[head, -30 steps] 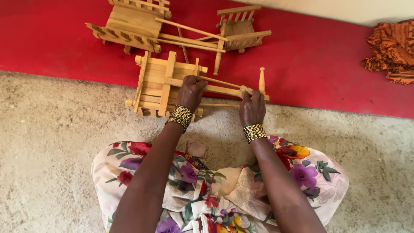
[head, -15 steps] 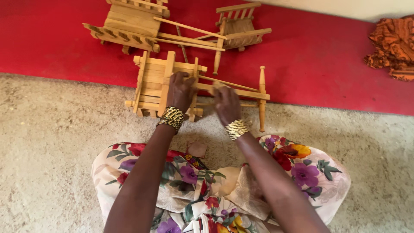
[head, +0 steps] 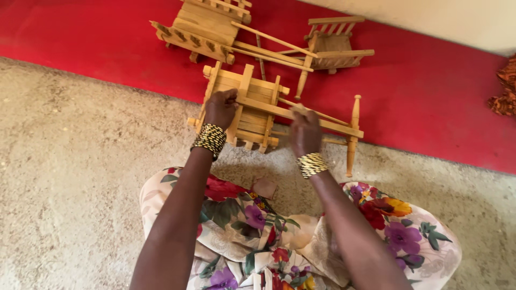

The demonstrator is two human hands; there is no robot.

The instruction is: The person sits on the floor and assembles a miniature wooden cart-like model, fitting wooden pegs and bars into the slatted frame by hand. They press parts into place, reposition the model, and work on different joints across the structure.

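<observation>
Gripping the slatted body of the wooden toy cart (head: 252, 110), your left hand (head: 220, 107) closes on its near-left frame, while your right hand (head: 305, 134) pinches the long shaft (head: 301, 114) running right; the fingertips are hidden behind your knuckles. Beyond both grips, two more wooden carts (head: 207, 27) (head: 333, 43) lie on the red mat (head: 80, 32), a carved brown piece (head: 505, 96) cut off far right.

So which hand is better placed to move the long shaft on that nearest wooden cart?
Probably the right hand: its fingers already rest on the long shaft, while the left hand grips the wooden cart at its body, steadying it.
</observation>
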